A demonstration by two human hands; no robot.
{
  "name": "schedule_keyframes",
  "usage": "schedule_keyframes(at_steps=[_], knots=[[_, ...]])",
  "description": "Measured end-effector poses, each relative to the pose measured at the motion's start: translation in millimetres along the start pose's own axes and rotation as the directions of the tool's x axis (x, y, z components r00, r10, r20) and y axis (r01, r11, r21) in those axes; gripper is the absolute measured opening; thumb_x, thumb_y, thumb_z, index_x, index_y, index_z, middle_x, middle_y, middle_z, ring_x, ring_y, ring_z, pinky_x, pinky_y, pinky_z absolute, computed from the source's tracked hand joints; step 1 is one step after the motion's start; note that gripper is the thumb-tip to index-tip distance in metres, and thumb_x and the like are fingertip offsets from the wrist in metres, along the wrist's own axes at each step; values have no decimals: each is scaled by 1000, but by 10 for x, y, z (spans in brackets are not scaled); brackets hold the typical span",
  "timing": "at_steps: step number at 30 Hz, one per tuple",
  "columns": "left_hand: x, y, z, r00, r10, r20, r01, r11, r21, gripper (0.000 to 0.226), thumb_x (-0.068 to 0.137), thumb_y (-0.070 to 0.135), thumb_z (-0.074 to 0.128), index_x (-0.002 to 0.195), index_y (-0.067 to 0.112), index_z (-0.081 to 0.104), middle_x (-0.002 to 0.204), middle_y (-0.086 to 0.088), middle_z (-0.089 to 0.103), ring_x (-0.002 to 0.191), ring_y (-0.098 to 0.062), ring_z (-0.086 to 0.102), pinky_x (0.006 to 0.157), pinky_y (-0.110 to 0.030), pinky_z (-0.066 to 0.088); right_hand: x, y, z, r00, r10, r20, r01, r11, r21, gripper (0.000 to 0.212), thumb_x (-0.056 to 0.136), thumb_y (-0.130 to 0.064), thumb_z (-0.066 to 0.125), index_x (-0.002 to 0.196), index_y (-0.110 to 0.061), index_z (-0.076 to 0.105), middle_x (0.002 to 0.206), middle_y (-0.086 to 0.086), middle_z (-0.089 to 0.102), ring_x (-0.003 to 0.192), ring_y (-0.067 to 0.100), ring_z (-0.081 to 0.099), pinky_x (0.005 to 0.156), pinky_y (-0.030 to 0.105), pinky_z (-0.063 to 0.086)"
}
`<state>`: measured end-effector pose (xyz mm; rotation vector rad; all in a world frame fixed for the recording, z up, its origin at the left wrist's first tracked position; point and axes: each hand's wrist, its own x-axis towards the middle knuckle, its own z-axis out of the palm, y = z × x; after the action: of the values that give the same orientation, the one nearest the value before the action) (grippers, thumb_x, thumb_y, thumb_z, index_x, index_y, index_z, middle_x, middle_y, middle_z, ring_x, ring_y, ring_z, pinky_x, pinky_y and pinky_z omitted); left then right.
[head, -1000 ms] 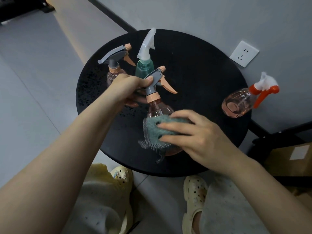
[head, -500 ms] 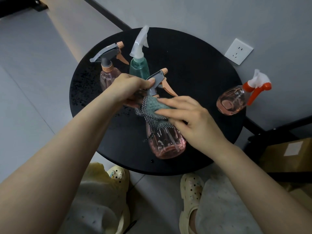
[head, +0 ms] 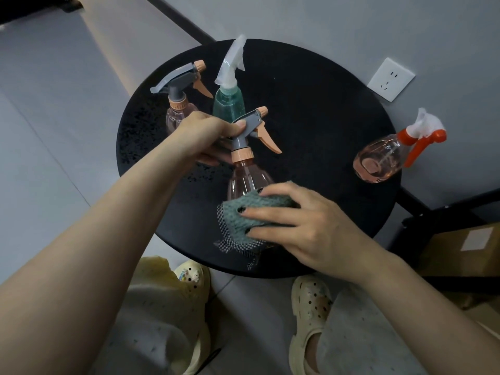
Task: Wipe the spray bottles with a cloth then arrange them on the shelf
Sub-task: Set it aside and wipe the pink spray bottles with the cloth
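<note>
The left hand holds a pink spray bottle by its gray spray head, with the fingers and thumb curled tight around it, so this grip is closed on the bottle. The bottle is tilted, with its peach trigger pointing to the right, and it is up in the air above the round black counter. The right hand presses a green cloth against the lower part of that bottle. Its fingers are curled over the cloth and hold it there, so this grip is closed on the cloth. A checked edge of the cloth hangs down below the hand. Three more spray bottles stand on the counter. A second pink bottle with a gray head is at the far left, partly behind the left hand. Just beside it is a green bottle with a white head. Well apart from them, near the right edge of the counter, is a pink bottle with an orange trigger. A white wall socket is on the gray wall behind the counter. A brown cardboard box sits at the right. Two cream clogs show at the bottom, near the counter's edge.
</note>
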<state>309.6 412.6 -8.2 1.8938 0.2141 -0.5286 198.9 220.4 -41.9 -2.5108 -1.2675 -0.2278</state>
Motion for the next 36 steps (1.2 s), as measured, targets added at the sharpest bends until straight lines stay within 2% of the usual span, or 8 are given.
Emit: schedule_keyframes(at_steps=[5,11,15,18,25,30,33,36], knots=[[0,11,94,999,-10,42,7,999,48,22,86,33,63,86,12,66,64,2,71,53,-10,67,57,-23,44,84,54,15,982,163,-98,-152,982,111,27,90,-11,54,110,-18,71,125,-5,62,115,28,52,86,43,50],[16,11,127,998,-14,62,13,1000,24,35,84,33,67,99,1,68,80,-7,67,59,-14,60,46,-16,44,187,99,-17,833,531,-158,-420,791,444,33,87,-9,59,117,-21,66,128,-14,55,118,13,50,104,25,39],[32,-3,75,1000,-22,19,21,999,50,35,83,38,67,97,6,67,84,-7,68,65,-16,61,55,-21,47,144,-8,-33,916,383,-121,-327,886,328,32,90,-27,54,120,-21,65,133,-9,53,120,20,47,99,35,43],[21,-5,36,1000,-9,8,8,999,49,27,85,37,64,86,10,65,65,2,66,51,-10,61,54,-22,44,70,-76,-57,983,160,-92,-146,980,136,26,90,-24,59,114,-18,69,129,-4,59,118,29,47,90,45,46],[12,2,9,1000,25,13,-26,997,72,24,87,36,62,86,12,63,68,0,66,44,-5,61,59,-25,45,-23,-208,15,996,-87,-23,85,994,-66,19,92,-16,60,108,-20,71,125,-7,62,116,26,50,94,39,37],[16,23,111,998,36,53,-40,996,82,25,87,37,62,77,14,65,56,4,66,47,-9,61,61,-25,45,113,-109,-14,970,218,-110,-200,968,153,29,90,-17,52,113,-19,69,129,-6,58,115,26,48,91,41,44],[20,3,131,997,32,64,-34,999,30,25,83,36,67,83,11,71,76,-4,71,60,-12,64,54,-19,47,202,-47,-8,868,474,-147,-390,834,390,30,90,-17,54,117,-22,67,133,-7,54,119,18,47,101,35,41],[17,0,104,997,33,75,-32,999,-19,29,81,36,69,87,7,72,88,-11,73,70,-18,68,63,-25,52,238,-38,-6,835,531,-142,-424,787,448,32,88,-13,56,117,-23,66,132,-8,55,119,15,48,104,30,38]])
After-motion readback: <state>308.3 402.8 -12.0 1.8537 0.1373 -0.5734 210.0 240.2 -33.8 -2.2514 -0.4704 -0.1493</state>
